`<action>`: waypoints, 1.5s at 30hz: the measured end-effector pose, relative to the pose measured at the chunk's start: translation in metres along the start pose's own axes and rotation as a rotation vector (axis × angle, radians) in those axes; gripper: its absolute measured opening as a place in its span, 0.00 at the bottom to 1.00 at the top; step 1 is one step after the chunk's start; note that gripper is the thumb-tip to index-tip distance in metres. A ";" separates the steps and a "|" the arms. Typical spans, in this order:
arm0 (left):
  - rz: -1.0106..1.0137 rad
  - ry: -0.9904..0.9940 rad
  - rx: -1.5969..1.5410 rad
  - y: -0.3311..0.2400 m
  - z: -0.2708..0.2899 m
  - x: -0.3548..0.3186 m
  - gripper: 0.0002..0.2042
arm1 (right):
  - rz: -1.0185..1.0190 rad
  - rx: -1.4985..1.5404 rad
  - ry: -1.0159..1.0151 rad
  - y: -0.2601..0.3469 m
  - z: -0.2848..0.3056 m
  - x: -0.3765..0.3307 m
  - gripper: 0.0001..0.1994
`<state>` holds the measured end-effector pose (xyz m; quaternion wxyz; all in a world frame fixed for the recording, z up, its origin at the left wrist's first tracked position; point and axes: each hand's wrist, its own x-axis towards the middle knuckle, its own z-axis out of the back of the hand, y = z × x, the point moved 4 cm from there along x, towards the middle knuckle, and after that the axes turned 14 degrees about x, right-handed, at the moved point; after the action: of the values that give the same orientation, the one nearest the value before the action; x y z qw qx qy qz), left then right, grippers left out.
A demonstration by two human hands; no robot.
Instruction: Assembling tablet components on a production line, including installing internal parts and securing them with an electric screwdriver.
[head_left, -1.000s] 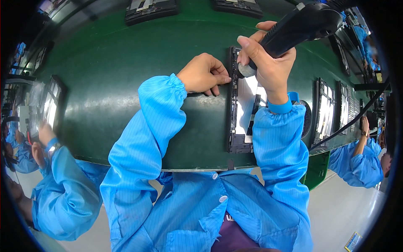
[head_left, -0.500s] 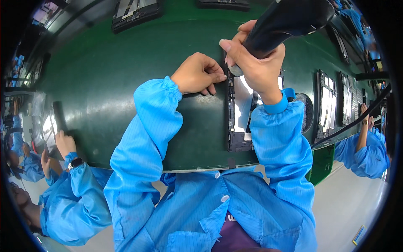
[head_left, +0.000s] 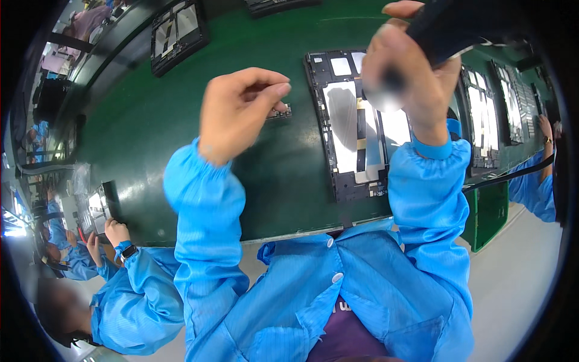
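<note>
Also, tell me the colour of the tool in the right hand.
The tool is mostly black; the head view shows it best.

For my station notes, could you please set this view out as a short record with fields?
Left hand: thumb and index finger close together, beside a small electronic strip; gripped or not, unclear
Right hand: holding a black handheld tool
Nearest device: black frame, silvery panels, flat on the green table, partly hidden by the right hand
Similar devices: to the right and upper left
Co-worker: lower left, blue sleeves, dark watch

Blue pinstriped jacket [head_left: 295, 283], white buttons [head_left: 338, 278]; purple shirt [head_left: 347, 338]; blue wristband [head_left: 433, 151].
</note>
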<state>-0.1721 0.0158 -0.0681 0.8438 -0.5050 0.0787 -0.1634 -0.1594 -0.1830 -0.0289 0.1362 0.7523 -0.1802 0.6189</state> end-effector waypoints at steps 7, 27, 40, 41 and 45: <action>-0.712 0.086 -0.274 -0.105 0.008 -0.088 0.04 | -0.090 0.483 -0.431 -0.002 -0.014 -0.012 0.18; -0.817 0.197 0.760 -0.020 -0.121 -0.089 0.15 | -0.633 -0.446 -0.759 0.080 -0.036 -0.026 0.47; -0.802 -0.066 0.889 0.016 -0.109 0.131 0.18 | -0.806 0.018 -0.800 0.047 -0.050 -0.059 0.23; -0.801 -0.125 0.969 0.015 -0.112 0.154 0.18 | -0.816 -0.026 -0.748 0.046 -0.047 -0.061 0.22; -0.533 -0.191 1.053 0.021 -0.109 0.211 0.20 | -0.834 -0.072 -0.762 0.041 -0.040 -0.075 0.21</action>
<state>-0.0030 -0.1402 -0.1313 0.9140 -0.0338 -0.2186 -0.3402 -0.2250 -0.1953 -0.0955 0.3200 0.9250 0.0746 0.1907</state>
